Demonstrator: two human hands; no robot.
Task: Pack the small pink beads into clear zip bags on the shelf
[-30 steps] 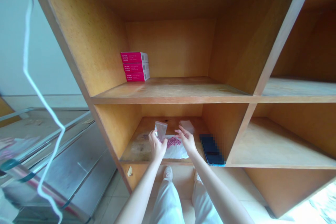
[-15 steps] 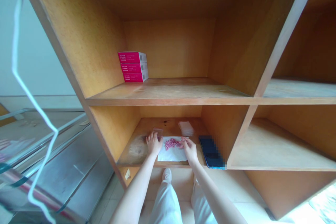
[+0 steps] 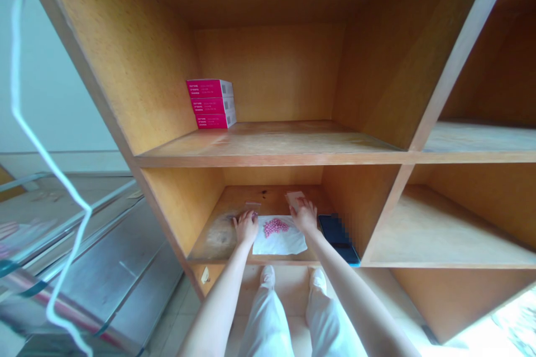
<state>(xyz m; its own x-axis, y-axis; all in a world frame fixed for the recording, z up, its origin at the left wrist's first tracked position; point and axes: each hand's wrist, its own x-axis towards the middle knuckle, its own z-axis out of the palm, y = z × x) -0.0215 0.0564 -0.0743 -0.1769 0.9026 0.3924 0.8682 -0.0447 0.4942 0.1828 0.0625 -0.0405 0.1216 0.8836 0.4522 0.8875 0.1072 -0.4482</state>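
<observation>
Right hand is narrow, fingertips pinching a clear bag. Left hand is bunched on the shelf beside a second bag; whether it holds anything is hard to tell. Pink beads lie loose on a soft white tissue between the hands. Risk: a knuckle snags the tissue, and the round beads roll across smooth wood. Glossy phone sits just right.
</observation>
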